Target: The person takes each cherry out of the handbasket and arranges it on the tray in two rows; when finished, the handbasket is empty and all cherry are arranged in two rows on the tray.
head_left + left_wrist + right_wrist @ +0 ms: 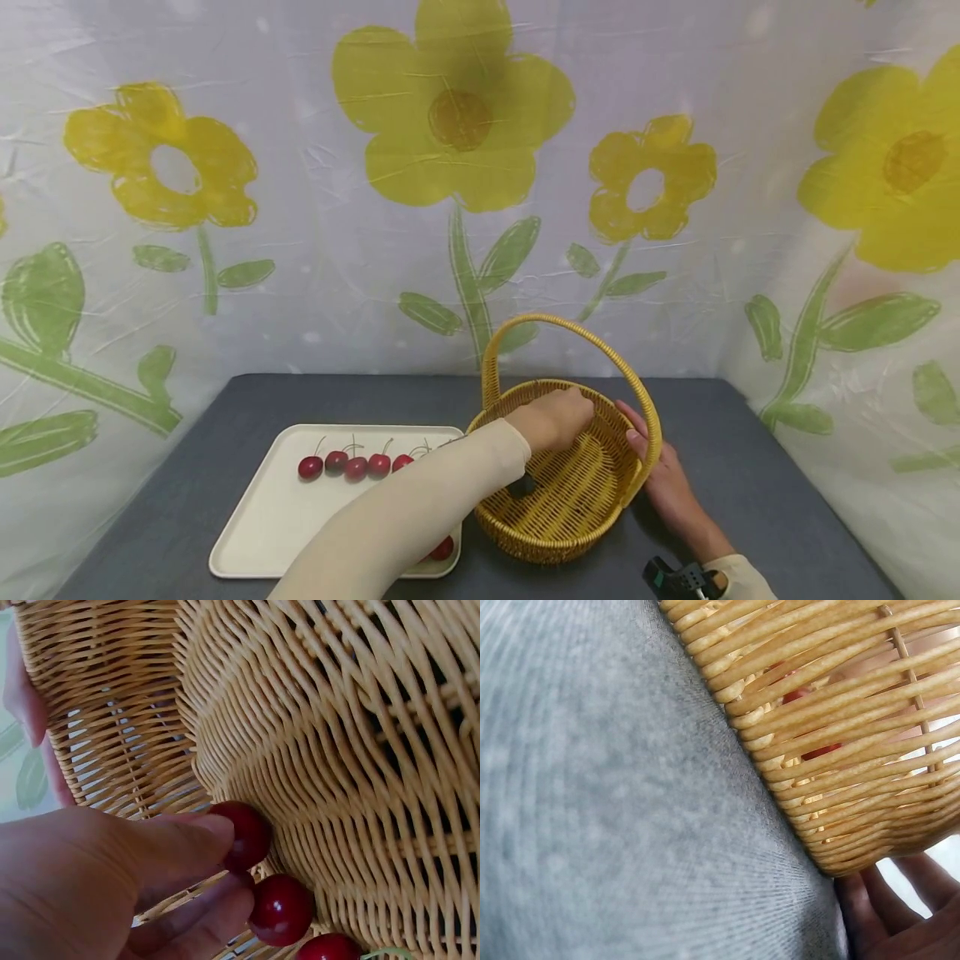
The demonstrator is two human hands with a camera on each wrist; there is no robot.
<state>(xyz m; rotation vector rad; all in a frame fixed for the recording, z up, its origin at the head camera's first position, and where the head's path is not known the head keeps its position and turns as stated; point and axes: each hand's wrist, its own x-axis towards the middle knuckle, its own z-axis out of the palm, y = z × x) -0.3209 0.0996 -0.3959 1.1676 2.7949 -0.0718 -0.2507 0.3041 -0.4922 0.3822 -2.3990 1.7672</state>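
My left hand (555, 417) reaches down into a round wicker basket (573, 492) with a tall arched handle. Between thumb and fingers it pinches a dark red cherry (247, 836), low against the woven inside. A second cherry (281, 910) touches the fingers, and a third cherry (330, 949) with a green stem lies just beyond. These cherries are hidden in the head view by the hand and the wall. On the basket's right side, my right hand (671, 492) rests against the outer wall with fairly straight fingers (889, 900).
Left of the basket, a white rectangular tray (270, 517) holds several stemmed cherries (311, 467) along its far side. Another cherry (442, 548) lies near its front right corner, partly behind my left sleeve (420, 500). A dark grey table (757, 467) carries both, with a flower-printed curtain (300, 250) behind.
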